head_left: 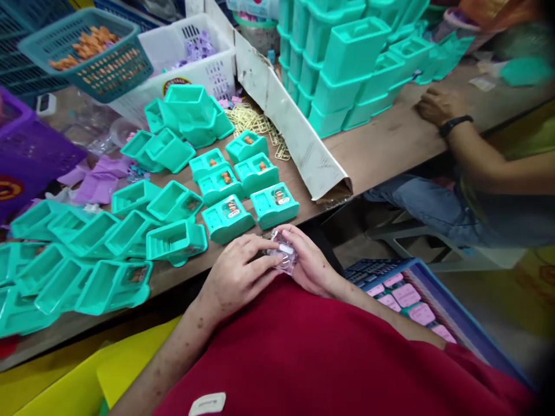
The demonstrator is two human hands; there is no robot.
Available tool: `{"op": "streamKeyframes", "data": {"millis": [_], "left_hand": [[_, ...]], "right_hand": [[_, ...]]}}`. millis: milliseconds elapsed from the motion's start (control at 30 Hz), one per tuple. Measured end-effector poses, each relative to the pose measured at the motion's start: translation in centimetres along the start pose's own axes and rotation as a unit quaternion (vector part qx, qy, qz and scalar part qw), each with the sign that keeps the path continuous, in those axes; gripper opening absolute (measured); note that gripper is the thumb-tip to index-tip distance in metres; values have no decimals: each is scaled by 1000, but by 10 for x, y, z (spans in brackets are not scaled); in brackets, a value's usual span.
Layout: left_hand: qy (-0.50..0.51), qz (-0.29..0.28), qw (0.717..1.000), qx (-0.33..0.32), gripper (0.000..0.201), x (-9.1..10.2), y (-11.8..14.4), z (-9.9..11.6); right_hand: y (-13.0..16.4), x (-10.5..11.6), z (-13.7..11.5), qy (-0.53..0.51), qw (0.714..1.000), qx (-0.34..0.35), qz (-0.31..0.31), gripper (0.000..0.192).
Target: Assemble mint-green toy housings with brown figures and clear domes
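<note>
Close to my body, just off the table's front edge, both hands are closed on a small clear plastic piece (286, 263) with a white patch on it. My left hand (243, 268) pinches it from the left, fingers across its face. From the right, my right hand (310, 260) grips its side, the thumb partly hidden. Beyond my hands stand several teal plastic housings; the nearest housing (228, 219) and its neighbour (274, 206) carry clear covers over brown figures. Small orange figures (226, 177) show in the housings behind them.
Open teal housings (130, 231) crowd the table at left. A white board (290, 110) divides the table, with stacked teal housings (347, 63) beyond. Baskets of orange (143, 63) and purple parts (221, 63) stand behind. A crate (420, 271) holds pink-topped pieces; another person's hand (437, 107) rests at right.
</note>
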State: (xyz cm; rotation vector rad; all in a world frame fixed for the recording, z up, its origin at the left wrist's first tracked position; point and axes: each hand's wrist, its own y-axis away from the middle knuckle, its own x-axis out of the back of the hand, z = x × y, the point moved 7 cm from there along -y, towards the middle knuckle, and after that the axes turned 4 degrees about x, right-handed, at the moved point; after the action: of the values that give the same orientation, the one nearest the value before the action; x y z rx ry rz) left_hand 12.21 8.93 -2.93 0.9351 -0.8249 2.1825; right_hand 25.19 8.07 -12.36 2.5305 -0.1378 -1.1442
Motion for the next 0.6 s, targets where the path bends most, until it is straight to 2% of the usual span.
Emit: {"op": "streamKeyframes", "data": {"millis": [100,200,267,333,400,433,500,600], "left_hand": [[34,49,998,37,24,17,8,-5],[120,110,982,97,13,31,16,-9],[197,156,955,159,6,37,24,-19],[257,206,915,232,3,44,34,-37],[293,244,881,280,19,58,41,-58],[295,255,874,291,30,68,41,-67],[254,268,880,299,40,97,36,-85],[165,266,902,297,30,141,13,-112]], "right_hand": [[-6,-16,7,7,999,-23,-30,30],[-10,-22,14,40,998,-24,-45,32],[-12,-22,18,99,993,-12,-60,35],[-11,-23,23,184,978,-6,-104,36],[-9,-25,32,259,951,-20,-167,35],[-8,-25,38,287,937,-37,-197,35],[-7,-23,48,325,914,-68,-235,37],[-11,-20,54,361,896,-76,-248,40]]}}
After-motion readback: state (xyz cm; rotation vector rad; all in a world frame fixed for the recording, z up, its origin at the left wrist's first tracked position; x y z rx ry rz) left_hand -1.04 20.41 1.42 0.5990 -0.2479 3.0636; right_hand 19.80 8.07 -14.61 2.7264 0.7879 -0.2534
